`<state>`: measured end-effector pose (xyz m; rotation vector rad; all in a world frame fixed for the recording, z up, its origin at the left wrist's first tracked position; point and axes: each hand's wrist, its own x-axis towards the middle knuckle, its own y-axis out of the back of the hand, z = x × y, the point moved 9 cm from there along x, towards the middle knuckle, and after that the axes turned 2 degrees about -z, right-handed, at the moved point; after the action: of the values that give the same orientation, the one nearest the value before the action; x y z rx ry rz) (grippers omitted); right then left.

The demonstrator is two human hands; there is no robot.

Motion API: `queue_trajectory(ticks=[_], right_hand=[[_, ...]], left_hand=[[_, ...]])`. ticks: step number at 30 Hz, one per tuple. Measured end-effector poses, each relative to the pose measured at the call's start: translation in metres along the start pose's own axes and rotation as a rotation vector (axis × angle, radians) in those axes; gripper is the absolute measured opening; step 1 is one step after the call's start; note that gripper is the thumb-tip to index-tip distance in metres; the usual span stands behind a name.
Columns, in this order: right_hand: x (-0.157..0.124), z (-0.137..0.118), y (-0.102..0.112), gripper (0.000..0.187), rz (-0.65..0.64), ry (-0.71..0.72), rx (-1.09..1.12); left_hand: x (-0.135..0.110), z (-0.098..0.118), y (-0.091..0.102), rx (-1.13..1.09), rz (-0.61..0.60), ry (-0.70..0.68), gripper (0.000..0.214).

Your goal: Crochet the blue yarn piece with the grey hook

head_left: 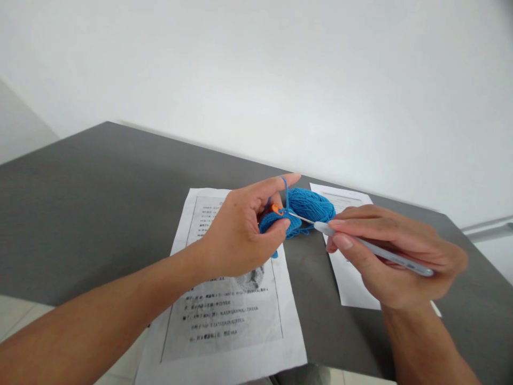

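My left hand (248, 224) pinches a small piece of blue crochet work (276, 220) between thumb and fingers. A strand of blue yarn (287, 193) runs over its raised index finger. An orange stitch marker (277, 209) is clipped at the top of the piece. In my right hand (396, 251) is a crochet hook (385, 254) with a pale grey handle, held like a pen. The hook's thin metal shaft reaches left to the edge of the crochet work, where the yarn meets it. Just behind the hands lies a ball of blue yarn (310, 203).
Under my left forearm a printed sheet (224, 331) with text and a picture lies on the dark grey table (100, 214). A second paper sheet (348, 283) sits partly beneath my right hand. A white wall (256, 80) rises behind the table's back edge.
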<state>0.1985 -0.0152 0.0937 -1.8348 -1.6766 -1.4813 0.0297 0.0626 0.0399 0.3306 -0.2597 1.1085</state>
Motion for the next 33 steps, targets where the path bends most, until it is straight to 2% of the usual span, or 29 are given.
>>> queue_trajectory(ticks=[15, 19, 21, 24, 30, 33], right_hand=[[-0.020, -0.022, -0.023, 0.038, 0.149, 0.018, -0.285], [-0.024, -0.015, -0.028, 0.041, 0.210, -0.007, -0.212], [-0.024, -0.008, -0.027, 0.039, 0.265, -0.055, -0.111], [-0.024, -0.005, -0.026, 0.036, 0.329, -0.043, 0.019], [-0.025, -0.004, -0.027, 0.048, 0.289, -0.017, -0.019], [-0.026, -0.006, -0.029, 0.053, 0.256, 0.008, -0.060]], left_hand=[[-0.004, 0.006, 0.014, 0.103, 0.247, -0.112, 0.063], [-0.004, 0.004, 0.009, 0.020, 0.215, -0.062, 0.061], [-0.005, 0.002, 0.006, -0.087, 0.195, -0.018, 0.060], [-0.005, 0.003, 0.005, -0.246, 0.187, 0.006, 0.061], [-0.006, 0.004, 0.005, -0.304, 0.182, 0.023, 0.058], [-0.007, 0.005, 0.005, -0.325, 0.197, 0.012, 0.050]])
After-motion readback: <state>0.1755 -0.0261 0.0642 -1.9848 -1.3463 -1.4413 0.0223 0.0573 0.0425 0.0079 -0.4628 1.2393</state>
